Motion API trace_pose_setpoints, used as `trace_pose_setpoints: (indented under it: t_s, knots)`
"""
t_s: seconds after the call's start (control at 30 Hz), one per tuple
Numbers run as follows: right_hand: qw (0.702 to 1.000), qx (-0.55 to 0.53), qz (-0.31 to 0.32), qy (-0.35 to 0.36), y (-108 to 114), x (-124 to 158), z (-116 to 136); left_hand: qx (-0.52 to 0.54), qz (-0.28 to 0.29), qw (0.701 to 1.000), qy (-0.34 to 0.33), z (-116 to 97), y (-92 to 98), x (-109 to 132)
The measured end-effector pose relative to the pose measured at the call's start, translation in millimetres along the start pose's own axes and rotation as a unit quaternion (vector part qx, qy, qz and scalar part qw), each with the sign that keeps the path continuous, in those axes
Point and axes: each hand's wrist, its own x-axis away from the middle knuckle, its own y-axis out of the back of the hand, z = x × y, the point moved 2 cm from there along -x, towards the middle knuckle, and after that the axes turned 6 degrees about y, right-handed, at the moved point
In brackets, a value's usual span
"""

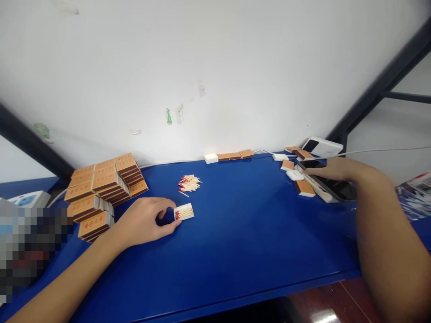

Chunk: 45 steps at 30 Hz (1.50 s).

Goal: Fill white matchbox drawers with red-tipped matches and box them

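Observation:
My left hand [150, 220] pinches the left end of a small white matchbox tray [188, 216] on the blue table. Red-tipped matches [183, 213] lie inside it. Just behind the tray is a loose heap of matches [190, 183]. At the right, my right hand [333, 169] reaches over a dark phone [343, 190], its fingers stretched along the phone's upper left part. Whether those fingers grip anything is hidden. An orange matchbox [305, 188] and a white earphone case [294, 175] lie left of the phone.
Stacked orange matchboxes [106, 177] stand at the left. Several matchboxes [235, 156] and a white block [211, 158] line the wall. A white device [323, 146] with a cable sits at the back right. Black frame bars [387, 83] slope down at both sides.

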Motion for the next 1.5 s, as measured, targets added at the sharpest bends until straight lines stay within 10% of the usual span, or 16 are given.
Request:
trace_pose_setpoints:
  t_s: [0.13,0.93,1.1,1.33,1.5]
  knots:
    - [0.989,0.014,0.128,-0.071,-4,-2,3,0.003,-0.011,1.0,-0.003,3,-3.1,0]
    - [0.988,0.01,0.153,-0.025,8,12,30,0.027,-0.023,0.999,-0.003,2,-3.7,1]
    - [0.969,-0.062,-0.105,0.215,29,49,121,0.033,-0.03,0.999,-0.001,1,-3.6,4]
    - [0.844,-0.217,0.081,0.483,9,128,266,0.037,-0.047,0.998,-0.008,1,-3.9,5]
    - [0.86,-0.176,0.074,0.473,-13,141,319,0.05,-0.032,0.998,-0.017,-4,-2.2,7]
